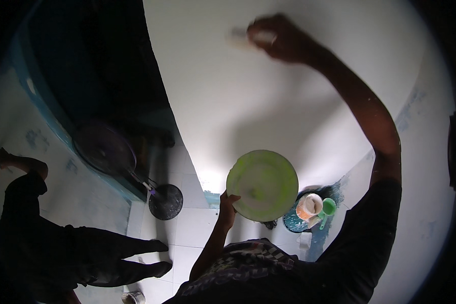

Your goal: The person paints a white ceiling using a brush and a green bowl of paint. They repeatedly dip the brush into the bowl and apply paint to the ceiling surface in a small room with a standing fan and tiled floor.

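My left hand (229,207) grips the rim of a round, light green plastic plate (262,185), its fingers partly hidden behind it. The plate's face is smeared with whitish material. High up, my right hand (278,38) is closed around a flat, pale tool (238,39), close against the white wall (238,96). Motion smears that tool, so its kind is unclear.
A fan (104,148) on a round base (165,201) stands left. Another person (45,233) reaches toward the left wall. Below right are a splattered bucket (293,221), an orange-white tub (309,206) and a green dipper (329,206). A can (133,297) sits on the floor.
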### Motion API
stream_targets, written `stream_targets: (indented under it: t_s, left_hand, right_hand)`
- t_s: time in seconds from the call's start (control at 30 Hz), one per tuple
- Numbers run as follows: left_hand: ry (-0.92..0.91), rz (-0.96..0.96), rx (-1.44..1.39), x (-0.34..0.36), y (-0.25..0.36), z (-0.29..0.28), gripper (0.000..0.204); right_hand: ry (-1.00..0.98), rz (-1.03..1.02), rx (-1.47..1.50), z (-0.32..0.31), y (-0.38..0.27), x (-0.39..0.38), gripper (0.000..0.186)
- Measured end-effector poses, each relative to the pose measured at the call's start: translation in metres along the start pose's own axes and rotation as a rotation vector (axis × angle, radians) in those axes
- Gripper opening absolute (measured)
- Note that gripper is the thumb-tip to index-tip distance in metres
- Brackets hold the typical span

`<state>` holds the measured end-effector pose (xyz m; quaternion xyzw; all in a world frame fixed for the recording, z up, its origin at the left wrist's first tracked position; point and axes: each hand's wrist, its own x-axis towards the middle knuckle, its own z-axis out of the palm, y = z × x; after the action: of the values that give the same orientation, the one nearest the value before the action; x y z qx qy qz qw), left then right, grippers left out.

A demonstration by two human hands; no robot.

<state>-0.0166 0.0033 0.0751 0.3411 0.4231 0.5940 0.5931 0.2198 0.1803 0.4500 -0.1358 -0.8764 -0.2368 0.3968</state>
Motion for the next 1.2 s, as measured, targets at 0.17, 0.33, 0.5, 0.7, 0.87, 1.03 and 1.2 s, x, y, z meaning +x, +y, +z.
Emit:
stream_targets:
  t_s: [0.17,0.33,0.5,0.7,0.87,1.03,1.2]
  left_hand:
    - [-0.003,-0.034,-0.008,-0.002,0.002,0.002,0.052]
    - [-0.008,0.023,0.0,-0.001,0.008,0.012,0.051]
    - [-0.001,0.006,0.024,-0.002,0.001,0.009,0.052]
    - [-0.002,0.029,0.039,-0.002,0.001,-0.001,0.049]
    - [-0.016,-0.003,-0.013,-0.008,0.011,0.013,0.052]
    - [0.009,-0.043,-0.005,-0.01,0.009,0.002,0.053]
    - [-0.02,-0.086,-0.002,-0.004,0.007,0.003,0.052]
  right_hand:
    - [0.349,-0.251,-0.577,-0.056,0.02,0.035,0.007]
    - [0.145,-0.499,-0.429,0.03,0.002,-0.029,0.026]
    - [-0.621,0.126,0.15,0.049,-0.055,-0.043,0.012]
    - [0.143,0.019,-0.175,-0.032,0.012,0.027,0.017]
    - [0.232,-0.078,0.414,-0.039,0.038,0.033,0.015]
    - [-0.279,-0.215,-0.336,0.086,-0.038,-0.014,0.026]
    - [-0.65,0.128,0.247,0.077,-0.061,-0.003,0.02]
